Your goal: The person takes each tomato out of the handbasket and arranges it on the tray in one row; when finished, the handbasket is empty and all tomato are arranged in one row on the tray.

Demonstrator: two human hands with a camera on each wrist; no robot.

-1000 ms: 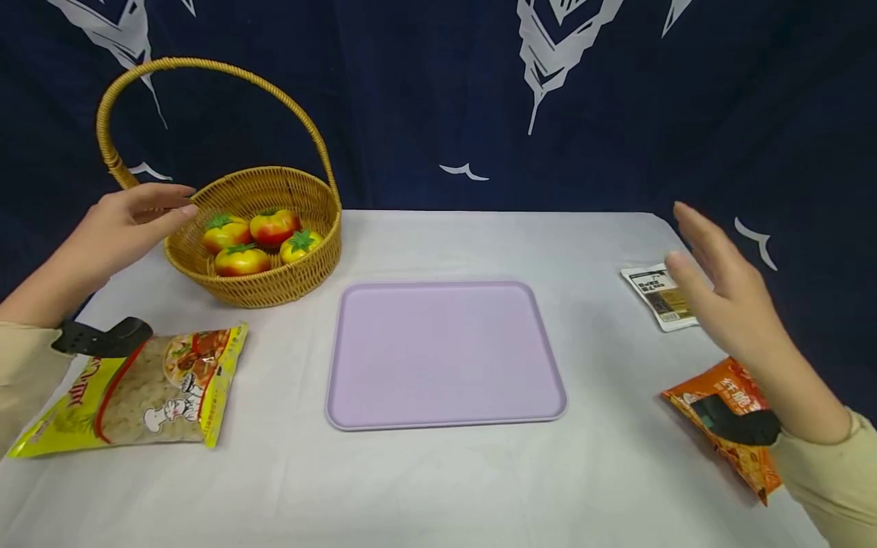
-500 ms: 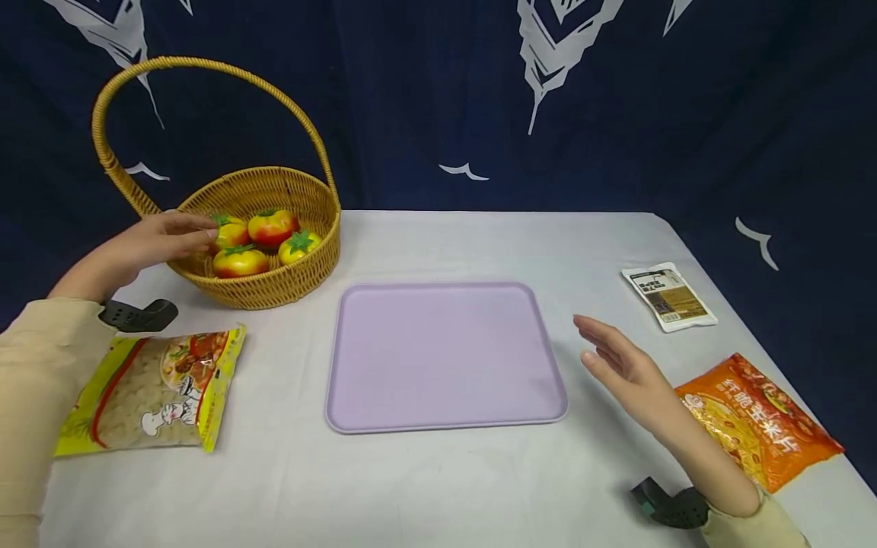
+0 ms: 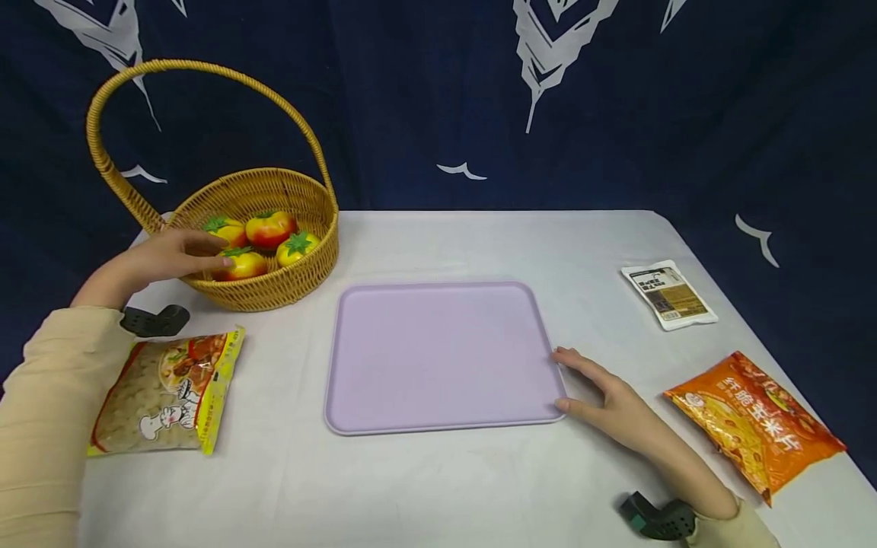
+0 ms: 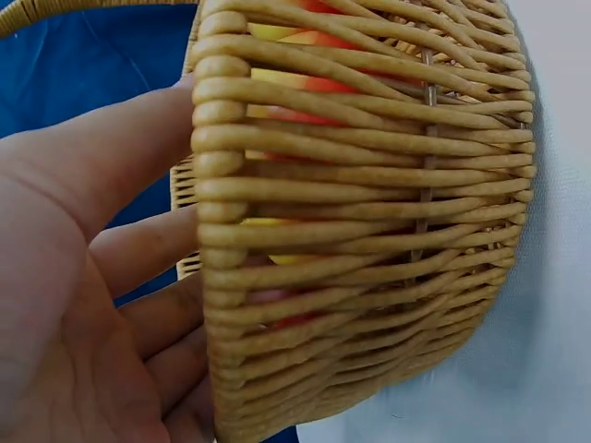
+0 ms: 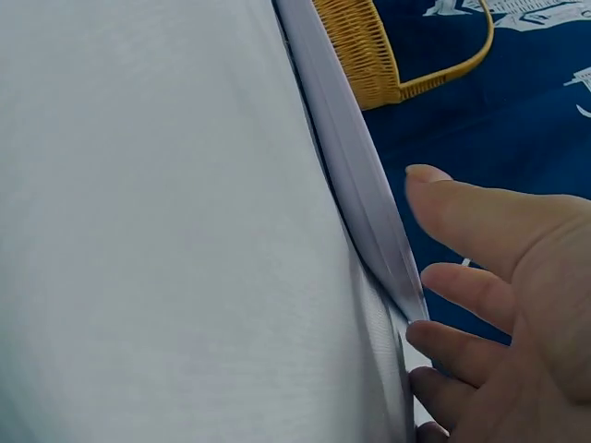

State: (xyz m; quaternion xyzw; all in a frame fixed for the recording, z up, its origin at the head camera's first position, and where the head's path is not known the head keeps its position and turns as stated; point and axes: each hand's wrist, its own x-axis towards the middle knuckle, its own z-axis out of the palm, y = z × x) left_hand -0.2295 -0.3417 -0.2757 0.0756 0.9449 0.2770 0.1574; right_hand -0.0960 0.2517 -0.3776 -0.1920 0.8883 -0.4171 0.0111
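Note:
My left hand (image 3: 171, 255) reaches over the left rim of a wicker basket (image 3: 294, 281), its fingertips at the nearest yellow-and-red tomato (image 3: 250, 266). Several such tomatoes with green leafy caps lie in the basket. In the left wrist view, the fingers pass behind the basket's woven wall (image 4: 369, 217), which hides the fingertips. My right hand (image 3: 613, 403) is low at the right edge of a lilac tray (image 3: 441, 350), thumb and fingers spread apart around its near right corner. The right wrist view has these fingers (image 5: 457, 346) beside the tray's side (image 5: 360, 166).
Below the basket, a yellow-edged food bag (image 3: 164, 396) lies partly behind the left sleeve. On the right are an orange snack bag (image 3: 760, 426) and a small white-and-brown packet (image 3: 671, 295). A dark blue curtain (image 3: 411, 91) hangs behind the white-covered table (image 3: 438, 495).
My left hand has moved right and down into the basket, onto the tomatoes. The right hand has come left and down from above the packets to the tray's edge.

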